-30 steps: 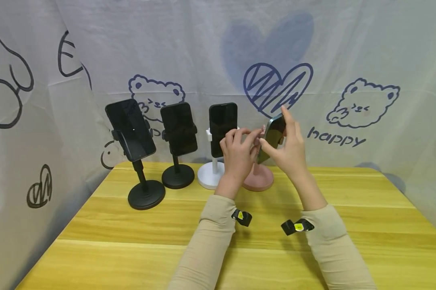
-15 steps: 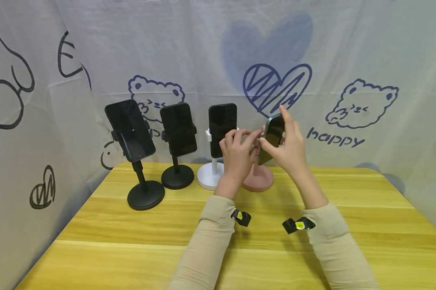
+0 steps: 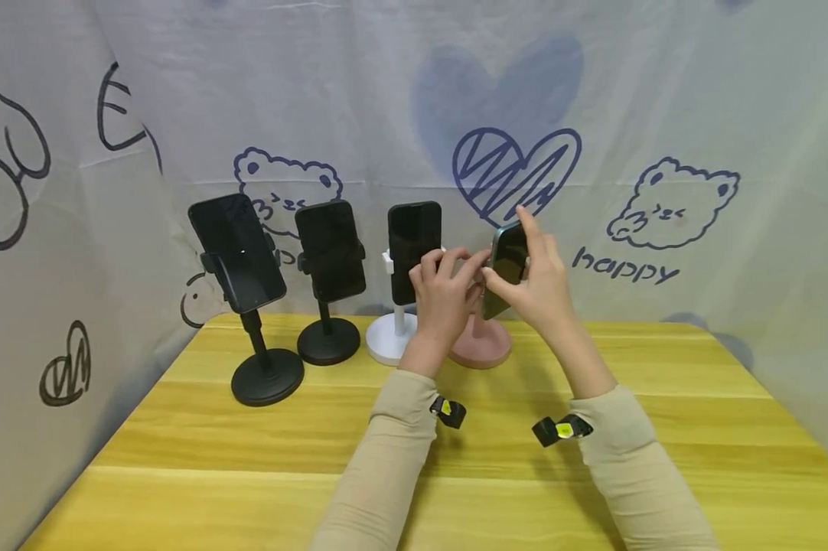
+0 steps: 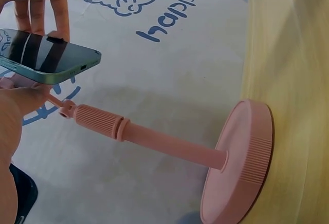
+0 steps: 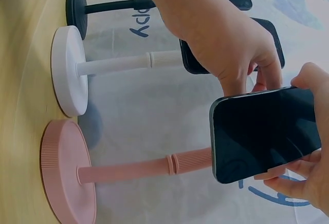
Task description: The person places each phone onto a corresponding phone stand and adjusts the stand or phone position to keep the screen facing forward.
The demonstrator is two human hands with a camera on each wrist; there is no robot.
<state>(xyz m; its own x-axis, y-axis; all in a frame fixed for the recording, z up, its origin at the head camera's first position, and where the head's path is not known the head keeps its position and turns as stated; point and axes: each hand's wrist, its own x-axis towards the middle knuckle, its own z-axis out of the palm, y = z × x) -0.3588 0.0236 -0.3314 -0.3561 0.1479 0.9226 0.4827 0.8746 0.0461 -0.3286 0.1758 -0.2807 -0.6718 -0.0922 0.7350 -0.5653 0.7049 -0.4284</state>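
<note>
My right hand (image 3: 541, 287) grips a smartphone (image 5: 262, 134) by its long edges, thumb on one side and fingers on the other. The phone is held upright and angled at the head of a pink phone stand (image 4: 175, 144). My left hand (image 3: 444, 295) has its fingers curled at the stand's pink clamp (image 4: 19, 81), right by the phone's left edge. In the head view both hands and the phone cover most of the clamp. The pink base (image 3: 481, 348) stands flat on the table.
To the left, a white stand (image 3: 386, 340) holds a dark phone (image 3: 414, 229), partly behind my left hand. Beyond it are two black stands, the nearer base (image 3: 268, 376) and the farther base (image 3: 328, 340), each with a phone. A printed curtain (image 3: 662, 115) hangs behind the wooden table (image 3: 689, 459).
The head view has shifted slightly, so everything appears a little lower and further left. Both hands keep nearly the same hold, and the phone stays at the pink stand's head.
</note>
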